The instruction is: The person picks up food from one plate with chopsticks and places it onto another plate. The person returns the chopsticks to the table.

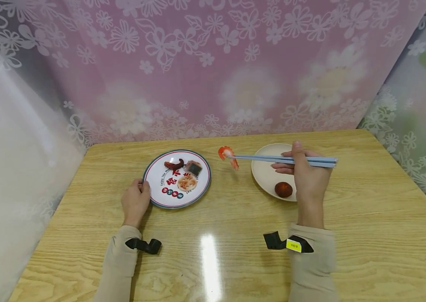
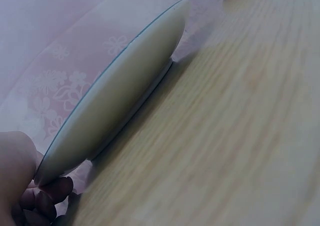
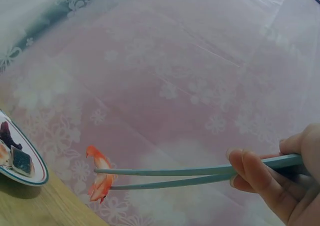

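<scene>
My right hand (image 1: 310, 178) holds a pair of light blue chopsticks (image 1: 273, 159). Pinched between their tips, an orange and white shrimp (image 1: 226, 153) hangs above the table, between the two plates. My left hand (image 1: 136, 201) grips the left rim of a white plate (image 1: 156, 192) with a dark edge line and printed lettering; in the left wrist view the thumb is above the rim and curled fingers are below. On that plate lie a dark red curved piece (image 1: 174, 164), a pink piece with a dark green square (image 1: 193, 168) and a lotus root slice (image 1: 187, 183).
A cream plate (image 1: 263, 178) stands on the right, partly behind my right hand, with a round brown piece (image 1: 283, 189) on it. The wooden table (image 1: 235, 235) ends at a flowered pink curtain (image 1: 213, 84) at the back.
</scene>
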The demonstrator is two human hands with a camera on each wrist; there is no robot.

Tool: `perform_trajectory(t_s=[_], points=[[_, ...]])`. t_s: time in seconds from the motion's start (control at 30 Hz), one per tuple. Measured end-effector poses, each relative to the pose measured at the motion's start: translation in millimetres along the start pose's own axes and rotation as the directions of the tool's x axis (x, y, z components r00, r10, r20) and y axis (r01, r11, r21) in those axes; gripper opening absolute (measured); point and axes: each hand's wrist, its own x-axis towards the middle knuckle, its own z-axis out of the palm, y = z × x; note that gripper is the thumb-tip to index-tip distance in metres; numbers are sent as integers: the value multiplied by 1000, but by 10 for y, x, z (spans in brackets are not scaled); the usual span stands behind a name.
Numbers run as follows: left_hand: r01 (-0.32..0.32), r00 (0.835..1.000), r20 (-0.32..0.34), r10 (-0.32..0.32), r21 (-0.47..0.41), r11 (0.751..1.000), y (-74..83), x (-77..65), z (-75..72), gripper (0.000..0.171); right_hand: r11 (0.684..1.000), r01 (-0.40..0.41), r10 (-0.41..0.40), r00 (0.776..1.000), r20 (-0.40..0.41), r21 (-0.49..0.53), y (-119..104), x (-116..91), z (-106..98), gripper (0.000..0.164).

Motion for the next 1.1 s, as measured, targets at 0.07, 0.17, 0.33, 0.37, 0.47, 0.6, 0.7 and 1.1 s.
perform_trajectory(t_s=[0.07, 0.17, 0.33, 0.37, 0.47, 0.6, 0.7, 1.1], points=[[1, 1000, -1, -1, 0, 1000, -1, 2, 2, 30, 1000, -2, 2, 1000, 11, -31, 5, -22, 34, 36], [1, 1000, 3, -1, 3, 1000, -7, 6, 6, 30, 998, 7, -5, 1000, 28, -63, 25, -52, 81, 37], [2, 1000, 15, -2, 1, 1000, -12, 4, 7, 30, 994, 26, -20, 998, 55, -102, 54, -79, 150, 38], [2, 1000, 16, -2, 1, 1000, -13, 2, 7, 30, 994, 32, -26, 998, 59, -106, 57, -83, 163, 39], [-2, 1000, 12, 2, 8, 1000, -9, 0, 6, 29, 993, 43, -35, 997, 73, -114, 64, -95, 200, 39], [-2, 1000, 7, 2, 9, 1000, -1, 3, 3, 28, 994, 45, -35, 995, 96, -104, 86, -112, 259, 40], [-1, 1000, 4, 1, 8, 1000, -3, 2, 4, 28, 995, 41, -31, 992, 119, -87, 127, -134, 315, 41], [0, 1000, 0, 0, 11, 1000, -6, 5, 10, 29, 996, 69, -56, 980, 189, -63, 292, -256, 563, 40]])
